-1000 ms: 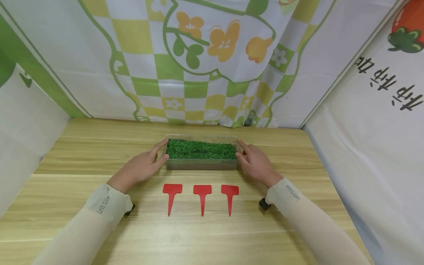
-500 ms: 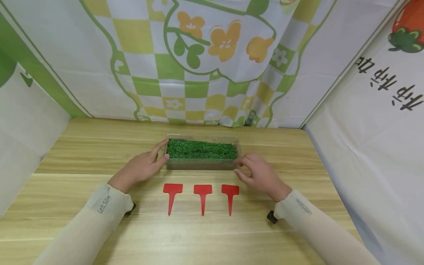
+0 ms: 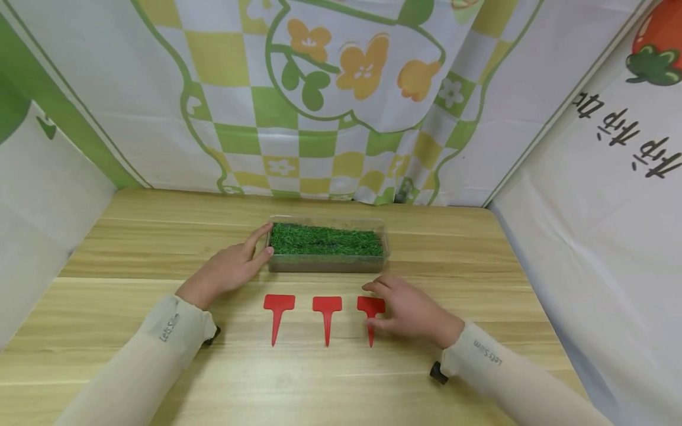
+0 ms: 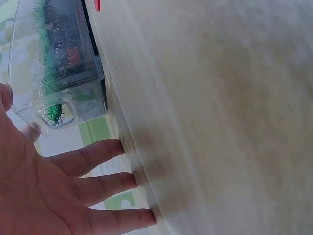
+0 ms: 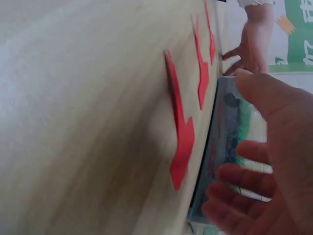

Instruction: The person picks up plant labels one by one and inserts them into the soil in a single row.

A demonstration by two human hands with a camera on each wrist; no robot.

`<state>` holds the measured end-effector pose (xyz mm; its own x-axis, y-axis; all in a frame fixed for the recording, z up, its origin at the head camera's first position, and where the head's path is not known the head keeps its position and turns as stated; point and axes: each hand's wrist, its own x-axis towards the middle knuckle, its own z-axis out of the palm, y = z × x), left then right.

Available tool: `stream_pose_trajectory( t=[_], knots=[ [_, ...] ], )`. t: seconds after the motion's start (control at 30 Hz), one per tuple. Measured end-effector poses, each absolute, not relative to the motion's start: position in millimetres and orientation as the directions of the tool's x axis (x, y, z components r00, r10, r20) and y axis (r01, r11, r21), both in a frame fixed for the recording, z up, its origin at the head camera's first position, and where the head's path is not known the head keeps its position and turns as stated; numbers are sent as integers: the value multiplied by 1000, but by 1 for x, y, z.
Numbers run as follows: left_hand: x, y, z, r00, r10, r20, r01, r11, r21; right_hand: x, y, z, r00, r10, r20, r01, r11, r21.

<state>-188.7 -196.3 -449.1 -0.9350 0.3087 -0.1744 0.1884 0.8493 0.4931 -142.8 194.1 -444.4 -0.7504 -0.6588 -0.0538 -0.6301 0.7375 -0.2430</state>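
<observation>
A clear plastic box (image 3: 327, 264) holds green grass (image 3: 319, 239) over dark material, at the middle of the table in the head view. My left hand (image 3: 228, 269) touches its left end with thumb and index fingertips; in the left wrist view, the other fingers (image 4: 105, 188) are straight, tips on the table. Three red T-shaped plant labels lie in front of the box: a left one (image 3: 278, 303), a middle one (image 3: 327, 305) and a right one (image 3: 367, 305). Over the right label hovers my right hand (image 3: 412, 310), fingers apart and loosely bent; contact with it is not visible.
The wooden table (image 3: 341, 384) runs back to a checked, flowered curtain (image 3: 330, 142). White printed cloth (image 3: 602, 236) hangs along the right side, and more cloth (image 3: 37, 225) stands on the left.
My right hand has left the right end of the box and come toward me, over the right plant label. The left hand stays at the box, which stands where it was.
</observation>
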Motion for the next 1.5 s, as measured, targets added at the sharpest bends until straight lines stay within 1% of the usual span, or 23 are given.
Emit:
stream_pose_trajectory(
  t=[0.17,0.3,0.43,0.57,0.77,0.93,1.13,1.33,1.5],
  knots=[
    [-188,-196,-448,-934,310,-179,185,847,499,-137,193,-451,-734,-667,-127,-633,740,-225],
    [-189,-196,-449,-934,310,-177,186,846,500,-135,192,-457,-715,-684,-146,-654,728,-206],
    [-189,-197,-450,-935,311,-172,189,845,500,-132,192,-460,-712,-683,-160,-660,730,-178],
    [-188,-199,-449,-937,307,-167,187,845,501,-132,191,-460,-703,-694,-154,-676,720,-157],
    [-186,-201,-446,-940,300,-162,178,836,518,-132,187,-459,-699,-701,-141,-683,713,-158],
    [-186,-198,-449,-939,309,-154,182,821,541,-128,187,-458,-715,-682,-154,-661,731,-170],
    [-187,-196,-455,-941,303,-154,179,828,532,-123,190,-456,-729,-665,-163,-641,747,-178],
    [-187,-197,-455,-941,297,-163,174,836,520,-125,190,-458,-726,-677,-121,-659,736,-158],
    [-187,-198,-453,-942,293,-163,172,839,516,-129,188,-462,-745,-662,-82,-648,748,-141]
  ],
)
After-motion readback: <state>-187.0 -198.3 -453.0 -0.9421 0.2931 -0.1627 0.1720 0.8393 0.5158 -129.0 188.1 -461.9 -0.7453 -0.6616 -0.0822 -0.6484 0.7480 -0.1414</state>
